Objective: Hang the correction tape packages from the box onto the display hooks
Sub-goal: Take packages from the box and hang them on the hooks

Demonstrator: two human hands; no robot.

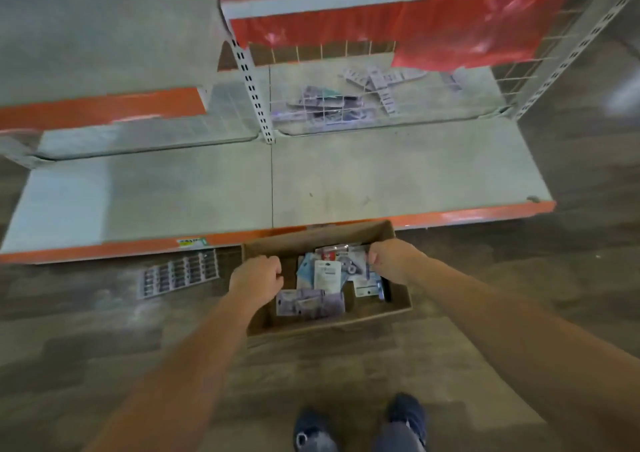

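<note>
An open cardboard box (313, 240) stands on the floor in front of the bottom shelf. Inside lie several correction tape packages (325, 274), with purple-printed ones (308, 303) along its near side. My left hand (256, 278) is curled over the box's left wall. My right hand (389, 260) is curled over the right wall, fingers close to the packages. Both hands appear to grip the box. The view is blurred. No display hooks show clearly.
The grey bottom shelf (381, 174) with an orange front edge lies just beyond the box. More packages (346, 103) lie loose behind a wire grid (346, 53) at the back. A sheet of small items (178, 273) lies on the floor to the left. My shoes (407, 413) are below.
</note>
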